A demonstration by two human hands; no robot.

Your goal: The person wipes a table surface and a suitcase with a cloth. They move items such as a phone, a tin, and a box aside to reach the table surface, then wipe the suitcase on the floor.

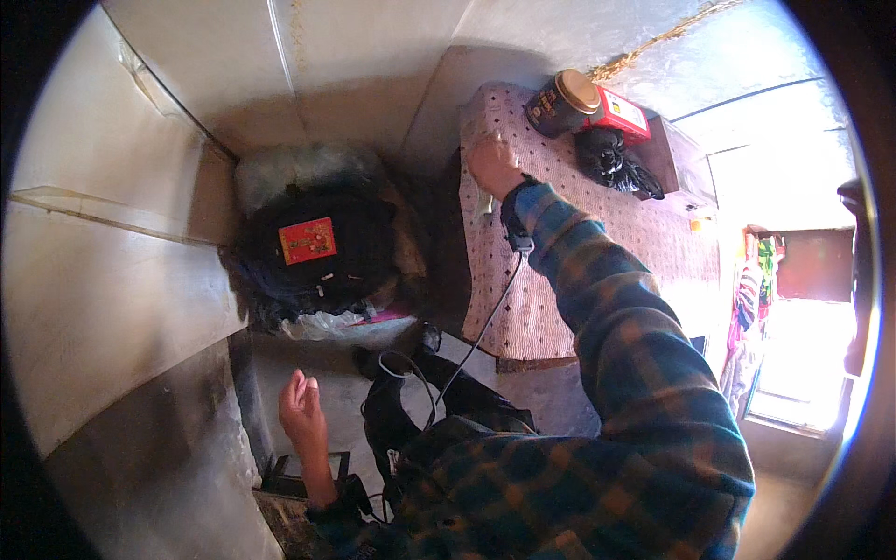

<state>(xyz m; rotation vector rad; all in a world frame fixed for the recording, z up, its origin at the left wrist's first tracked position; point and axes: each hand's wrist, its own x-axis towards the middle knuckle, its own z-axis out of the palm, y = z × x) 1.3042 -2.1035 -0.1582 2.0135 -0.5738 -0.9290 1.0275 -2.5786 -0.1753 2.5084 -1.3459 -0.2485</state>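
My right hand (493, 164) reaches over the left part of a table covered with a pink patterned cloth (539, 294). Its fingers are curled and turned away, so their grip is hidden. A small pale object (485, 204) shows just below the hand; whether the hand holds it is not clear. A dark band with a small device (519, 231) is strapped at the right wrist, and a cable runs down from it. My left hand (302, 409) is raised at lower left, fingertips drawn together, with nothing visible between them.
On the table's far side are a dark tub with a tan lid (565, 101), a red box (624, 115), a knotted black plastic bag (612, 161) and a wooden box (677, 161). Left of the table, a red printed packet (308, 241) lies on a dark pile. A cable (427, 392) hangs across my legs.
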